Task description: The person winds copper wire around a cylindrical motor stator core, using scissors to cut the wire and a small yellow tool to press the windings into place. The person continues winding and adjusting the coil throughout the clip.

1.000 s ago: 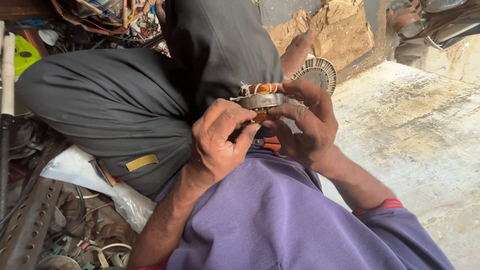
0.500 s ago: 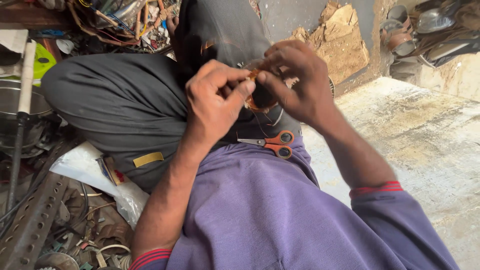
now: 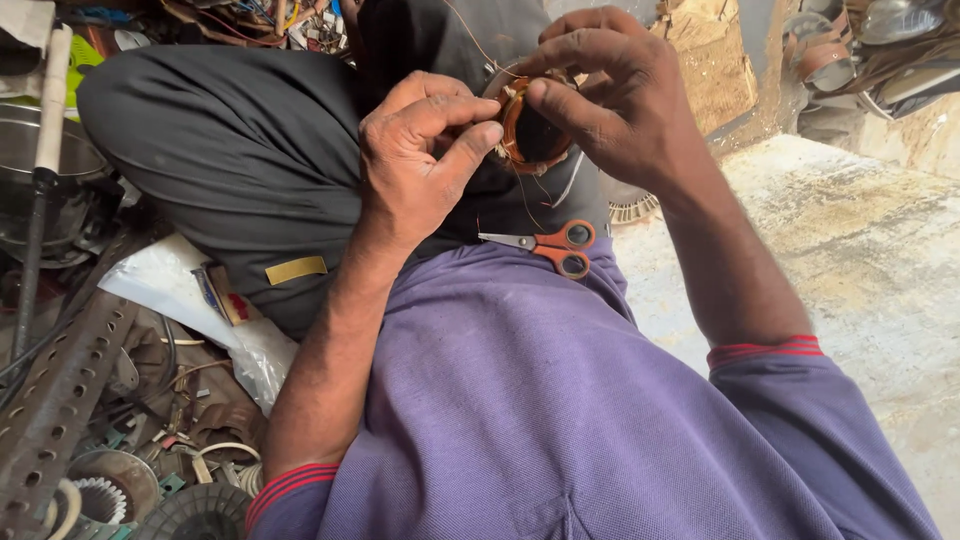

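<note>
Our fingers (image 3: 455,150) on the left hand (image 3: 415,165) curl inward, thumb and forefinger pinching the near rim of a small round copper-wound coil (image 3: 532,128). Opposite them, our right hand (image 3: 620,95) arches over the coil, its thumb pressed on the far rim and its fingertips closed on the top edge, so the coil sits clamped between both hands, held up above our lap. Thin wire strands trail from it past our fingertips. Just below our fingers, orange-handled scissors (image 3: 545,245) lie on our purple shirt (image 3: 560,400), blades pointing toward the left hand. Behind the left fingers rises our dark-trousered knee (image 3: 220,150). Further left of the fingers, a perforated metal bar (image 3: 60,400) and scrap parts clutter the floor; right of them stretches pale concrete (image 3: 860,240).
</note>
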